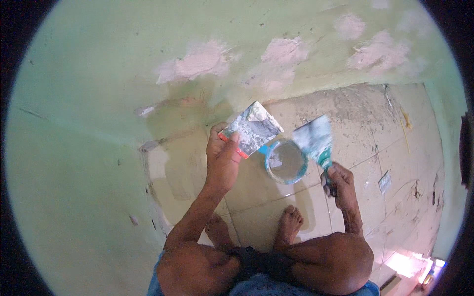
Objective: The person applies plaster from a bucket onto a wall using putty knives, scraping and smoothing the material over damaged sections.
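My left hand (222,155) grips a flat square metal scraper (252,129) by its orange edge, thumb on top. Pale putty (258,113) is smeared over the plate and heaped at its far corner. To the right, my right hand (340,183) is closed around the green handle of a putty knife (313,136). Its wide blade points away from me, coated in whitish putty and slightly blurred. Between the two tools, a round pot with a blue rim (285,182) stands on the floor, with some whitish stuff inside.
A green wall (98,64) rises ahead and at left, with several pale filler patches (200,61). Dusty floor tiles (256,192) lie below, my bare feet (289,224) on them. A small whitish scrap (384,182) lies at right. Bright light falls at lower right.
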Available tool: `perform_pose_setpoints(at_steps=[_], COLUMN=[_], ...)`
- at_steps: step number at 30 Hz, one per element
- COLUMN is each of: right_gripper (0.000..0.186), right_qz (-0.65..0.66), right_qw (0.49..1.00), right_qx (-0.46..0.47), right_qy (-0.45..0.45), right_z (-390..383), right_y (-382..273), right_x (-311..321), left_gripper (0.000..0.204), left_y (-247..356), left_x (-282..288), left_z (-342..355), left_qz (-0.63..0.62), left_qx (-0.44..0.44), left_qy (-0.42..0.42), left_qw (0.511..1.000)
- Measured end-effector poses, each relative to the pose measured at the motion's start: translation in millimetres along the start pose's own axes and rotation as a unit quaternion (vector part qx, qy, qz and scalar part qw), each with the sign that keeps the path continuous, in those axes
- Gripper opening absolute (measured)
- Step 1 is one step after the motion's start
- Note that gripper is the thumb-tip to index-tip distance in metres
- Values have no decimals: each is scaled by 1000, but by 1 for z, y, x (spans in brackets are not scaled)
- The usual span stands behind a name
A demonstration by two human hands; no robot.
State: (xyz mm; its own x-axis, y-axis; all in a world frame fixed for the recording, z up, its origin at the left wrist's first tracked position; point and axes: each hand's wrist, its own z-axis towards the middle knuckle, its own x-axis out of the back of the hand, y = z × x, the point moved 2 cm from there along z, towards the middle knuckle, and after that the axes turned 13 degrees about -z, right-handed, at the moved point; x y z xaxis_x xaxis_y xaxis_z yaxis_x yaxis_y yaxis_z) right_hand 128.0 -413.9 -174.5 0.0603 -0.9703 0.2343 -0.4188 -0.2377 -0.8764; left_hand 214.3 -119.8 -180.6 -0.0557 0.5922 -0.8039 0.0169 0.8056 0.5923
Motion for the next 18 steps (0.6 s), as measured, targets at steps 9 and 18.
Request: perform_pose_setpoints(at_steps=[9, 18], right_gripper=[27, 34], right_qz=[110, 113], right_qw=[987, 985], right_qx=[-28, 53], right_qy=[-115, -116], right_z=[-13, 2], right_y=[-24, 5], right_x=[-15, -37], left_gripper=[23, 20], left_y=[-29, -8], left_x=[-3, 51], left_z=[-21, -26], left_qz=[365, 542], left_qx=[-239, -268], left_qy=[-262, -253], left_qw=[861, 755])
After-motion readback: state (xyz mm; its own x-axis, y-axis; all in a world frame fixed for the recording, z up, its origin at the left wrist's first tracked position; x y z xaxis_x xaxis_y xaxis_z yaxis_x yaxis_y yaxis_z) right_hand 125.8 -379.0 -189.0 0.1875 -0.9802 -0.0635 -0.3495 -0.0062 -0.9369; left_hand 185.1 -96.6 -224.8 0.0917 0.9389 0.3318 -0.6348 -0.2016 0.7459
